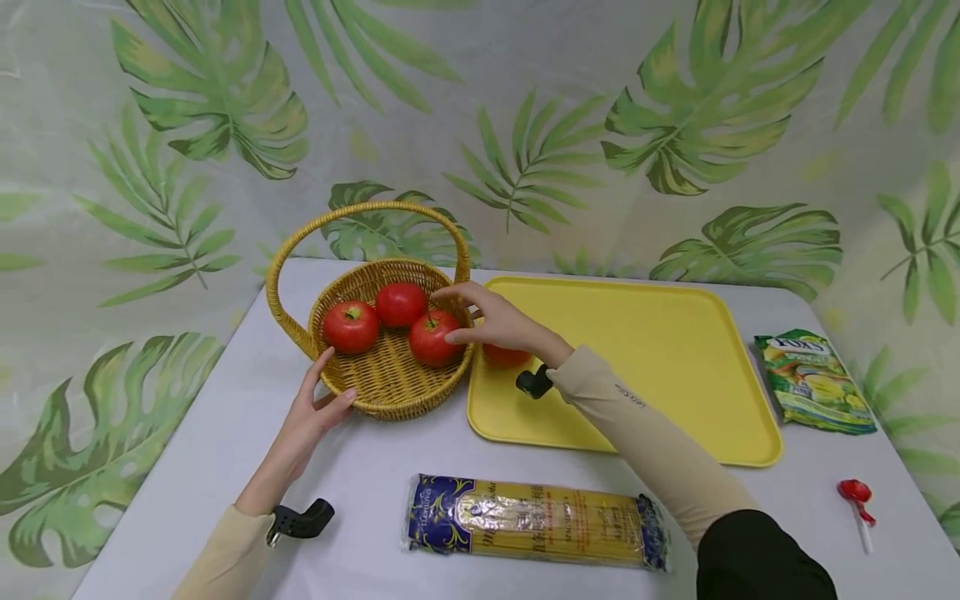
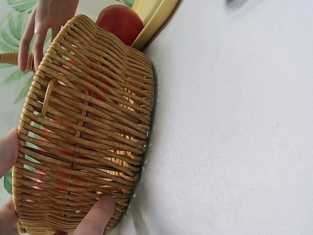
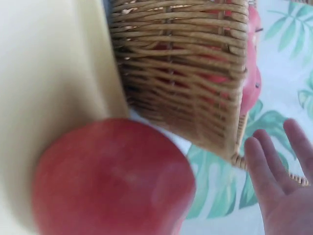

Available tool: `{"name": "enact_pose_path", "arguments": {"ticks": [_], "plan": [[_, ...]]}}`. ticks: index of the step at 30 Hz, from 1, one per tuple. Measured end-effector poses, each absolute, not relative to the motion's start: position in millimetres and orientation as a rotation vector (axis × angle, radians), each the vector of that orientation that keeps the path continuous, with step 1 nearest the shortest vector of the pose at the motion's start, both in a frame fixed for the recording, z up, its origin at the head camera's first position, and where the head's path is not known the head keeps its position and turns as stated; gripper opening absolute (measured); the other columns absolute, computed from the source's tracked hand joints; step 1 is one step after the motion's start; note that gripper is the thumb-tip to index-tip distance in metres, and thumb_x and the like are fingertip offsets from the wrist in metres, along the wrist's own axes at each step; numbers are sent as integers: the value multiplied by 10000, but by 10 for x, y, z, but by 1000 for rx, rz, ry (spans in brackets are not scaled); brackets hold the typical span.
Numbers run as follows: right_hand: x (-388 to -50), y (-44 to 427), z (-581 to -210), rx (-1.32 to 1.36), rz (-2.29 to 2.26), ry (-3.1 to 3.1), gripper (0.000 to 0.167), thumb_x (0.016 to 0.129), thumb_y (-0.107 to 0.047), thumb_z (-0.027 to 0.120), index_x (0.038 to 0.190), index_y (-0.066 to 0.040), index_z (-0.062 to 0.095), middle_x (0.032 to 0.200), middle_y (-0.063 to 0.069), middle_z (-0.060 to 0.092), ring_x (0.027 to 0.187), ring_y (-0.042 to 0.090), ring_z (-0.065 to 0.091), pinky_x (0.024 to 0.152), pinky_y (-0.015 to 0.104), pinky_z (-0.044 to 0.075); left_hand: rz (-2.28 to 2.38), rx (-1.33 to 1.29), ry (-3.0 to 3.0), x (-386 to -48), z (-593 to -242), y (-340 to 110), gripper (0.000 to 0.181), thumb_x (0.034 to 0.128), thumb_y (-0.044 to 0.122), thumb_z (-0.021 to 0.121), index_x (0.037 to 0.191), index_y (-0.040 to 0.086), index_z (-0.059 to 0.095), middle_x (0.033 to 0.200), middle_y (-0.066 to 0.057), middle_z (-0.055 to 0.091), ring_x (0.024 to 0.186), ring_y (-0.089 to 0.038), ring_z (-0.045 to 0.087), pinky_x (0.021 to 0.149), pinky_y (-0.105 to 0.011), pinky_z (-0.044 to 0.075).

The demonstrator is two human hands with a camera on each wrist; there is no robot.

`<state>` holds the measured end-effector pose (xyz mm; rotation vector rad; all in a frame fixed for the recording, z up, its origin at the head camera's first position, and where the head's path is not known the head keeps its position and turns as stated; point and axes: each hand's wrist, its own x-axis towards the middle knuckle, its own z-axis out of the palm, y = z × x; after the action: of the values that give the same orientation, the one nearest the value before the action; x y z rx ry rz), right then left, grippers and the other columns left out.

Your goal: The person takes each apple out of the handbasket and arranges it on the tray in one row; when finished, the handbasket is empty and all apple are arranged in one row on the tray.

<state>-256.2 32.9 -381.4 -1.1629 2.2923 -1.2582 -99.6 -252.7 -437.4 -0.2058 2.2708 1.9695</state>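
Note:
Three red apples (image 1: 351, 327) lie inside a wicker basket (image 1: 397, 400) with a tall arched handle. Another red apple (image 3: 115, 178) sits on the yellow tray (image 1: 630, 358) just beside the basket, partly covered by my right arm in the head view. My left hand (image 1: 318, 412) touches the basket's near left side, its thumb (image 2: 98, 215) against the outer weave and its fingers by the rim. Over the basket's right rim hovers my right hand (image 1: 502, 317), fingers extended and holding nothing, close to the rightmost apple inside.
A pack of spaghetti (image 1: 536, 521) lies along the front of the white table (image 1: 360, 517). To the tray's right are a green snack bag (image 1: 813, 379) and a red lollipop (image 1: 857, 496). Behind hangs a leaf-printed cloth (image 1: 540, 150).

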Motion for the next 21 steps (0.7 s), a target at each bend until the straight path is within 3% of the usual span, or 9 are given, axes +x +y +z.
{"name": "enact_pose_path", "arguments": {"ticks": [7,11,14,18,21], "plan": [[-2624,45,-3854,-1207,-969,2309,579,851,-205,735,1372,-103,505,1396,115,395,1267,249,369,1044,409,332,1980,-197,2269,-989,-4397,-2530,770,983,158,554,1548,289,48,1570,-76,-95,1362,-436,238,1020,-461,348],[-2645,-53,-3874,-1205,-847,2343,544,853,-199,731,1354,-131,530,1400,110,393,1268,259,371,1046,425,331,1987,-192,2264,-991,-4401,-2534,767,983,157,554,1547,298,54,1570,-77,-89,1359,-428,251,1022,-461,350],[-2644,-96,-3877,-1198,-756,2371,544,845,-167,735,1351,-143,537,1420,113,396,1296,275,342,1082,441,262,1993,-187,2258,-993,-4401,-2533,765,984,154,551,1547,302,56,1570,-81,-85,1356,-424,259,1022,-464,351],[-2625,-138,-3883,-1226,-616,2404,569,819,-116,742,1352,-148,545,1417,129,422,1302,283,320,1055,423,228,1999,-186,2254,-993,-4399,-2529,761,984,144,548,1547,298,59,1568,-79,-86,1353,-424,263,1020,-467,350],[-2598,-150,-3893,-1231,-559,2429,567,805,-118,751,1337,-167,561,1385,139,449,1259,297,333,980,406,282,1997,-187,2257,-992,-4400,-2527,760,984,143,549,1547,295,62,1569,-77,-87,1355,-425,260,1020,-466,350]]}}
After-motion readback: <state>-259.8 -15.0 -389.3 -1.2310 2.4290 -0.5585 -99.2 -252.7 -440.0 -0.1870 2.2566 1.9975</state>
